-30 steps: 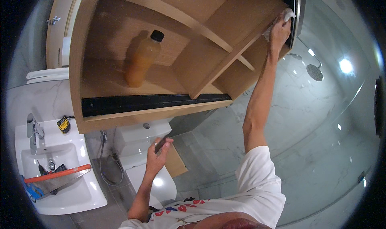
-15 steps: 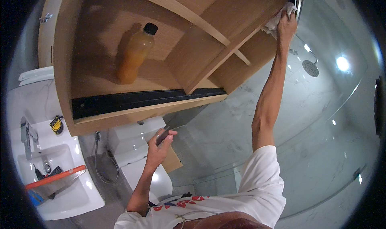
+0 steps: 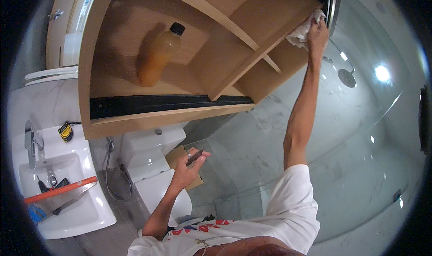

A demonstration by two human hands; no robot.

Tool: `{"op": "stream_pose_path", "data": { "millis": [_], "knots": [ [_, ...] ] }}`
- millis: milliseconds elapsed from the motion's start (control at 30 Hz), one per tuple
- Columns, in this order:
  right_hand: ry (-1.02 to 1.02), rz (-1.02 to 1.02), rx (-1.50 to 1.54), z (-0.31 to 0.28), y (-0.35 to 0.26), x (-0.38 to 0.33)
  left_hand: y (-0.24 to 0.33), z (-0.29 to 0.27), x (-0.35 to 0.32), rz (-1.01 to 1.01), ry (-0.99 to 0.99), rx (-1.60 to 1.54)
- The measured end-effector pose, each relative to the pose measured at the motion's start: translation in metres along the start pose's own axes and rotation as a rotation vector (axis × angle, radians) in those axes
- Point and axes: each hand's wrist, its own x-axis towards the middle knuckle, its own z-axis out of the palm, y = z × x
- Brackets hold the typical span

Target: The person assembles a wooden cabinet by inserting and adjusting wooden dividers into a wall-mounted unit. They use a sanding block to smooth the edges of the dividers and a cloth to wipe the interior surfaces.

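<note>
— Reaching high, the right hand (image 3: 318, 31) has its grip bunched around a white cloth (image 3: 302, 33) against the wooden cabinet (image 3: 252, 76) edge.
— And the left hand (image 3: 186, 168)?
— Pinching a small dark tool (image 3: 195, 156) low down. Overstretching could topple the orange bottle (image 3: 157, 56), I'd judge.
</note>
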Motion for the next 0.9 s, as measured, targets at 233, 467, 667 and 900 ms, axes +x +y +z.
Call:
{"op": "stream_pose_path", "data": {
  "millis": [233,467,667,900],
  "knots": [
    [0.018,-0.017,-0.042,0.002,-0.004,-0.032,0.008,0.005,-0.007,-0.041,-0.006,-0.005],
    [-0.202,0.051,0.154,0.027,0.016,-0.003,0.002,0.006,-0.012,-0.104,0.007,-0.011],
    [-0.309,0.315,0.722,0.108,0.077,-0.129,0.039,-0.013,-0.019,0.383,0.282,0.446],
    [0.017,0.248,0.71,0.128,0.038,-0.131,0.103,-0.034,0.05,0.333,0.276,0.219]
  ]
}}
